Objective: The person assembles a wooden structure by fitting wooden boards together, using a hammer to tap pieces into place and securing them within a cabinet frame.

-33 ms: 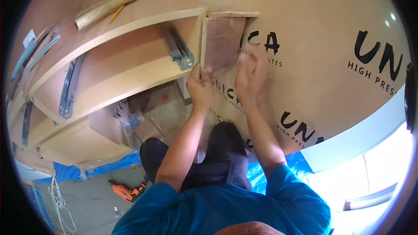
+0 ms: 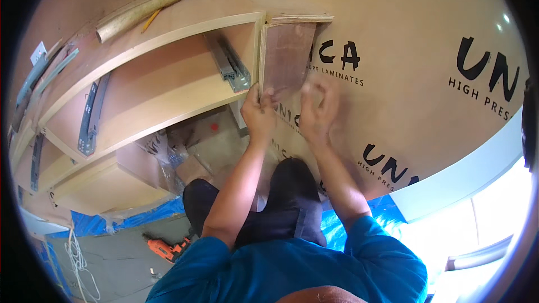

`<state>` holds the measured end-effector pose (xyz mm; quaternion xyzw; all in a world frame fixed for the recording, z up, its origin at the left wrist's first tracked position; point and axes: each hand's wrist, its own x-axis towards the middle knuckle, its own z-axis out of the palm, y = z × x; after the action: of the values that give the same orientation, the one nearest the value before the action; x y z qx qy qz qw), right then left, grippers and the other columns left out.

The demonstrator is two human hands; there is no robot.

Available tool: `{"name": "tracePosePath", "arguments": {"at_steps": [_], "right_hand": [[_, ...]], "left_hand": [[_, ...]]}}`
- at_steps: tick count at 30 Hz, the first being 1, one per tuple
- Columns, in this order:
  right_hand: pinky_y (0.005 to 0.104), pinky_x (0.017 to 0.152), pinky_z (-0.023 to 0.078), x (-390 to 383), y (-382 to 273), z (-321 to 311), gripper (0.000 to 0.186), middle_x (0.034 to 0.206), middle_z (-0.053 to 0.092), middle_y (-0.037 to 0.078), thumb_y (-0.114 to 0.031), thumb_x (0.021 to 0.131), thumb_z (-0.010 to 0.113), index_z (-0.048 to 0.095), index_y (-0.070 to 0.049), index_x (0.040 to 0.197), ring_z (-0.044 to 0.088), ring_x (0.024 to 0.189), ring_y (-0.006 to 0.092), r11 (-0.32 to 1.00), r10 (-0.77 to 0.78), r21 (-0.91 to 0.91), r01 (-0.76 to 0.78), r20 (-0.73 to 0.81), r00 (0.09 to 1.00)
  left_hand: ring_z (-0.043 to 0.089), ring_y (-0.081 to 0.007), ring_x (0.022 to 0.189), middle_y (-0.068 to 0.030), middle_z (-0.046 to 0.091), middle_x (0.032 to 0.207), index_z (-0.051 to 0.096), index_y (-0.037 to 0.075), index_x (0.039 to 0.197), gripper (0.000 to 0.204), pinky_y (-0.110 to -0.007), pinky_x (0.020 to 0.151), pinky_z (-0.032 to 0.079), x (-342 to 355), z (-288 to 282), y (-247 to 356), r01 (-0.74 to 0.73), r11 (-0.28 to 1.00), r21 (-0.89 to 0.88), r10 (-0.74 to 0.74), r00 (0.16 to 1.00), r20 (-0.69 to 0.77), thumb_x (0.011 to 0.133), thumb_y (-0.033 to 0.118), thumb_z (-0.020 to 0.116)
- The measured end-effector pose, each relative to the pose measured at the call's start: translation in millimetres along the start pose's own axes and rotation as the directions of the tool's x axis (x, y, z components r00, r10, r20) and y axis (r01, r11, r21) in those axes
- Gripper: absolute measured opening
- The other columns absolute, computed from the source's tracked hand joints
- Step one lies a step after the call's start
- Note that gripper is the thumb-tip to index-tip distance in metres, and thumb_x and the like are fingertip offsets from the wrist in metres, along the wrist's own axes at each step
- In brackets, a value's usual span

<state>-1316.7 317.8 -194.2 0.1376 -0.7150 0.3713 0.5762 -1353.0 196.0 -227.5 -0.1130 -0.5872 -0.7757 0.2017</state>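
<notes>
A brown plywood panel (image 2: 287,59) stands upright against the right end of the open cabinet (image 2: 168,109). My left hand (image 2: 259,115) is closed on the panel's lower left corner, with the thumb and fingertips at its edge. Just beyond the panel's lower right corner is my right hand (image 2: 319,106), slightly blurred. Its fingers are loosely bent, with a gap between thumb and fingers, and nothing shows in it. Across the panel's top lies a short plywood piece (image 2: 300,18).
Metal drawer slides (image 2: 227,62) are fixed inside the cabinet. A hammer (image 2: 140,11) and a pencil (image 2: 150,21) lie on its top. To the right spreads a large printed brown board (image 2: 404,112). An orange power tool (image 2: 167,248) and a white cord (image 2: 76,255) rest on the floor.
My right hand has shifted slightly toward me and left, and its fingers look more bent. My left hand stays at the panel's corner.
</notes>
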Motion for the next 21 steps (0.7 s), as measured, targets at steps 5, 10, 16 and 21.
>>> {"name": "tracePosePath", "arguments": {"at_steps": [5, 10, 16, 21], "right_hand": [[0.0362, 0.086, 0.056, -68, 23, -2, 0.025, 0.112, 0.066, 0.009, -0.028, 0.106, 0.061, 0.059, -0.004, 0.113, 0.064, 0.104, 0.0208, 0.162, 0.752, 0.372, -0.914, 0.553, 0.359], [0.0412, 0.084, 0.06, -50, 51, 21, 0.031, 0.115, 0.066, 0.008, -0.036, 0.105, 0.062, 0.056, -0.009, 0.12, 0.067, 0.1, 0.0216, -0.162, 0.54, 0.561, -0.812, 0.739, 0.403], [0.0467, 0.085, 0.062, -28, 74, 27, 0.041, 0.124, 0.067, 0.011, -0.034, 0.104, 0.064, 0.05, -0.011, 0.135, 0.069, 0.106, 0.0257, -0.107, 0.536, 0.6, -0.793, 0.706, 0.463], [0.0464, 0.084, 0.063, -14, 61, 27, 0.042, 0.116, 0.069, 0.012, -0.034, 0.103, 0.065, 0.053, -0.008, 0.134, 0.071, 0.099, 0.0261, -0.053, 0.483, 0.629, -0.775, 0.696, 0.532]], "left_hand": [[0.074, -0.0169, 0.081, -0.012, 0.073, 0.1, 0.066, -0.006, 0.114, 0.018, -0.029, 0.07, 0.059, -3, 4, 2, 0.02, 1.0, 0.008, -0.02, 1.0, 0.018, 0.104, 0.008, 0.059], [0.073, -0.0148, 0.079, -0.0096, 0.073, 0.095, 0.066, -0.005, 0.115, 0.018, -0.027, 0.068, 0.058, -1, 8, 3, 0.06, 0.998, -0.019, -0.059, 0.997, 0.053, 0.104, 0.006, 0.059], [0.073, -0.0156, 0.08, -0.0103, 0.073, 0.098, 0.066, -0.004, 0.118, 0.02, -0.027, 0.068, 0.058, 2, 8, -3, 0.089, 0.996, -0.029, -0.087, 0.994, 0.068, 0.104, 0.009, 0.06], [0.072, -0.015, 0.078, -0.0105, 0.074, 0.098, 0.067, -0.002, 0.121, 0.023, -0.027, 0.065, 0.056, 2, 0, 7, 0.1, 0.995, 0.019, -0.102, 0.989, 0.111, 0.103, 0.013, 0.064]]}}
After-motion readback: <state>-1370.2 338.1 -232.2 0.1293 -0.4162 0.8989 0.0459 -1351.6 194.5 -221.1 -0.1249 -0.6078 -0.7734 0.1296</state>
